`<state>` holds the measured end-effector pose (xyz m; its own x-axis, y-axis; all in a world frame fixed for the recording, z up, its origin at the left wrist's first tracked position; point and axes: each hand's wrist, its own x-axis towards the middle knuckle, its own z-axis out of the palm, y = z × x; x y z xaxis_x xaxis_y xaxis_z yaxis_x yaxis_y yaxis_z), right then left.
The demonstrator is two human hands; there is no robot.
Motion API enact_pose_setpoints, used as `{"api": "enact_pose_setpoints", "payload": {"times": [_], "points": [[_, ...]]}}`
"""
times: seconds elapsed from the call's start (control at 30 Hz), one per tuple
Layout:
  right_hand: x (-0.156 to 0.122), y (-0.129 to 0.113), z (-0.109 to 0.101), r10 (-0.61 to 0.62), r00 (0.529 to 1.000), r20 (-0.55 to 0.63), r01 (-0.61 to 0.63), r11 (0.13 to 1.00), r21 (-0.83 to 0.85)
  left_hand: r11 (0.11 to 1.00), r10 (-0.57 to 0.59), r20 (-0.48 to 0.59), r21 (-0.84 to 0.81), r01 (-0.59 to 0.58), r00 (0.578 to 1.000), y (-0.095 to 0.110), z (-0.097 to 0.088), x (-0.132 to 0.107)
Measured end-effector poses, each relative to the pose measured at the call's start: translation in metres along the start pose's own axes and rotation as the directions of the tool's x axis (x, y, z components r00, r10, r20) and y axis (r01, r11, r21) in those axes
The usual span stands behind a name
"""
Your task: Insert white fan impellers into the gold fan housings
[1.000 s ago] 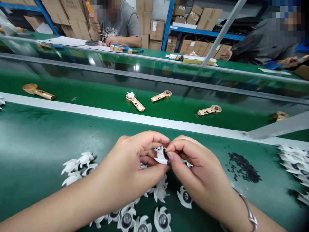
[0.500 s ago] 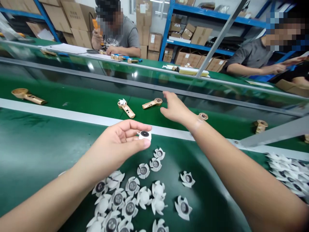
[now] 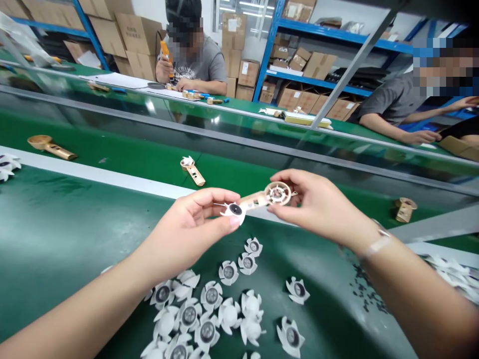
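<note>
My left hand (image 3: pixel 202 219) pinches a white fan blade (image 3: pixel 235 213) whose dark round hub faces up. In my right hand (image 3: pixel 307 199) is a gold handheld fan housing (image 3: pixel 277 193), gripped by its round ring between thumb and fingers. The housing's handle (image 3: pixel 254 201) points left and reaches just behind the fan blade; whether they touch I cannot tell. Below my hands, many loose white fan blades (image 3: pixel 211 295) lie on the green work surface (image 3: pixel 93 239), some hub up, others dome up.
On the green belt beyond lie a housing with a white blade in it (image 3: pixel 192 170), another gold housing (image 3: pixel 52 147) at left and one (image 3: pixel 405 209) at right. Small black pieces (image 3: pixel 368 289) lie beside my right forearm. Across the line, a person (image 3: pixel 198 55) holds an orange tool.
My right hand has picked up a gold fan housing from the belt and brought it back beside the fan blade. My left hand still holds the blade, nearly in place.
</note>
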<state>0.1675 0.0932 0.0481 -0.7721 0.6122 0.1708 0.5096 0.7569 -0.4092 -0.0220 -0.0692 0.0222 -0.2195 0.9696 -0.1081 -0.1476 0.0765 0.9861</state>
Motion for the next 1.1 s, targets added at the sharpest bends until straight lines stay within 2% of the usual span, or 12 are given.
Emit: {"api": "enact_pose_setpoints", "payload": {"times": [0.03,0.1,0.2,0.3,0.4,0.53,0.63,0.73,0.8,0.93,1.0,1.1], "points": [[-0.02,-0.007,-0.004,0.02,1.0,-0.001,-0.02,0.99,0.141,1.0,0.012,0.022,0.026,-0.013,1.0,0.0,0.005,-0.003],[-0.052,-0.02,-0.006,0.032,0.999,-0.04,-0.019,0.952,0.304,0.996,0.05,0.058,0.077,-0.055,0.997,-0.001,0.013,-0.009],[-0.076,-0.035,-0.005,-0.027,0.997,-0.074,0.053,0.927,0.373,0.948,0.203,0.128,0.224,-0.228,0.971,-0.001,0.022,-0.017],[-0.081,-0.042,-0.005,-0.13,0.991,-0.011,0.124,0.917,0.379,0.839,0.378,0.215,0.331,-0.431,0.901,0.0,0.024,-0.02],[-0.079,-0.043,-0.004,-0.149,0.989,0.005,0.135,0.911,0.39,0.74,0.505,0.247,0.37,-0.562,0.827,0.0,0.022,-0.019],[-0.078,-0.041,-0.001,-0.134,0.991,0.03,0.11,0.902,0.417,0.616,0.611,0.286,0.413,-0.671,0.738,0.001,0.018,-0.017],[-0.078,-0.04,0.002,-0.13,0.991,0.017,0.112,0.905,0.41,0.566,0.632,0.316,0.434,-0.7,0.707,0.001,0.015,-0.015],[-0.077,-0.04,0.004,-0.136,0.99,0.028,0.114,0.911,0.395,0.572,0.627,0.327,0.422,-0.703,0.707,-0.001,0.015,-0.014],[-0.077,-0.039,0.003,-0.131,0.99,0.048,0.104,0.919,0.38,0.607,0.616,0.308,0.401,-0.686,0.725,-0.002,0.016,-0.013],[-0.077,-0.039,0.003,-0.127,0.99,0.063,0.096,0.927,0.364,0.772,0.52,0.192,0.31,-0.554,0.832,-0.006,0.02,-0.011],[-0.077,-0.039,0.003,-0.132,0.989,0.062,0.1,0.924,0.368,0.816,0.481,0.166,0.274,-0.509,0.861,-0.006,0.021,-0.01],[-0.076,-0.041,0.001,-0.117,0.991,0.064,0.083,0.917,0.389,0.794,0.502,0.176,0.295,-0.531,0.847,-0.005,0.02,-0.01]]}}
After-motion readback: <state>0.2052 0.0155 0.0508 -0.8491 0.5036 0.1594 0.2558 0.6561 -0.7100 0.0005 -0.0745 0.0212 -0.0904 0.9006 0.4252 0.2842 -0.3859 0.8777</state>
